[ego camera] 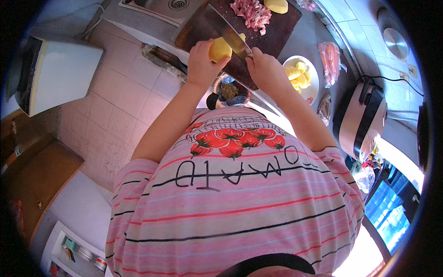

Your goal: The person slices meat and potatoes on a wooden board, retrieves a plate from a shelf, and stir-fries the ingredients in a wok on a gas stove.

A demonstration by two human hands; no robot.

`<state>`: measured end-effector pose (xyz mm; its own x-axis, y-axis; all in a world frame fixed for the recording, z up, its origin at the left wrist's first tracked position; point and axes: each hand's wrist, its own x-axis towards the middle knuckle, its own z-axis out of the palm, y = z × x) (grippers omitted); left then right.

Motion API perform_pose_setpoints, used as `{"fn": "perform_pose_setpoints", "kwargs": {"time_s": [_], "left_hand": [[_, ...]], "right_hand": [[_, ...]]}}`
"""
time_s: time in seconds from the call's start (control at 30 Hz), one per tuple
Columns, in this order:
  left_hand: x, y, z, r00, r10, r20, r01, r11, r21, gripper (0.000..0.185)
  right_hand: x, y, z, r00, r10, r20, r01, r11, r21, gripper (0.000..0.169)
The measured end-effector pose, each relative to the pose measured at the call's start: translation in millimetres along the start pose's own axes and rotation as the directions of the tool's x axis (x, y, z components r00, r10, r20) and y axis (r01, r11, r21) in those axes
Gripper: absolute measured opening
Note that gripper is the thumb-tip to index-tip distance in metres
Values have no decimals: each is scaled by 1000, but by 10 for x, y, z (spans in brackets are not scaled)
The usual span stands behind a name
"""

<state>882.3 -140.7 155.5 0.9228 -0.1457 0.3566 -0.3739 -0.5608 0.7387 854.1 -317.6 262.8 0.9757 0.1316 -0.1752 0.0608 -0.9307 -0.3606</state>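
My left hand grips a peeled potato near the left edge of a dark cutting board. In my right hand is the handle of a cleaver, its broad blade slanting up and left across the board. The blade stands at the potato's right side, and a bit of yellow potato shows just beyond it. I cannot tell how deep the edge sits. Cut raw meat lies in a heap at the far side of the board, beside another peeled potato.
A white plate of potato chunks stands right of the board. Beyond it lies a bagged pink food item, with a rice cooker nearer me. A sink is at upper left. Below the counter edge, a lined bin holds scraps.
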Motion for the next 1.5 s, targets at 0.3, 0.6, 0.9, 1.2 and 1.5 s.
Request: {"fn": "perform_pose_setpoints", "kwargs": {"time_s": [0.3, 0.6, 0.9, 1.2, 1.5], "left_hand": [[4, 25, -6, 998, -62, 21, 64, 994, -86, 56], [8, 15, 16, 1000, -31, 6, 31, 999, -43, 55], [-14, 6, 3, 1000, -9, -1, 9, 1000, -24, 58], [-27, -10, 16, 1000, -20, 0, 20, 999, -26, 58], [-27, -9, 18, 999, -37, 3, 37, 999, -33, 58]], "right_hand": [[240, -50, 151, 998, -38, 43, 43, 992, -115, 16], [308, 39, 399, 999, -8, 53, 13, 994, -106, 17], [19, 81, 26, 988, -26, -151, 42, 994, 100, 21], [-88, 105, 21, 988, -37, -150, 49, 995, 81, 20], [-105, 123, 24, 990, -53, -131, 68, 991, 118, 21]]}}
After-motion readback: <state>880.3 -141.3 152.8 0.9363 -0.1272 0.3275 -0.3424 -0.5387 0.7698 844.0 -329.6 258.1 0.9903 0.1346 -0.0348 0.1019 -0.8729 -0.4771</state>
